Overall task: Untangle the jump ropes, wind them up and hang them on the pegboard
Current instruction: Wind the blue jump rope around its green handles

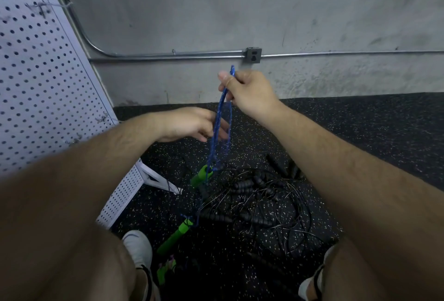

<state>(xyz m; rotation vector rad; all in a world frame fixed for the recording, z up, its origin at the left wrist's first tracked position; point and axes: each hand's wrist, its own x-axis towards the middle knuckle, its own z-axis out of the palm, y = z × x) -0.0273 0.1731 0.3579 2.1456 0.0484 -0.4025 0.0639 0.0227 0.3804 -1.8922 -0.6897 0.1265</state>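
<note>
Rough grey concrete makes up the wall ahead of me, scuffed and blotchy. A thin metal conduit runs level across it into a small dark outlet box. Below, the floor is black rubber flecked with pale specks. On my left the pegboard stands as a white perforated sheet, tilted in this wide view, with a white bracket at its foot.

The right hand is raised in front of the wall, thumb and curled fingers pinching the top of a folded loop of the blue rope (braided, slightly fuzzy in texture). Two strands hang close together from that pinch down to a bright green handle, which tilts just above the floor pile. A second green handle lies lower, near my left white shoe, with a blue knot at its end. The left hand hovers below the right, fingers loosely extended and holding nothing. The strands cross in front of its fingertips, and I cannot tell whether they touch.

Black ropes sprawl in a tangle on the floor, thin glossy cords looping round ribbed cylindrical grips. Open floor lies to the right of the heap and back toward the wall, while the pegboard's edge crowds the left side.
</note>
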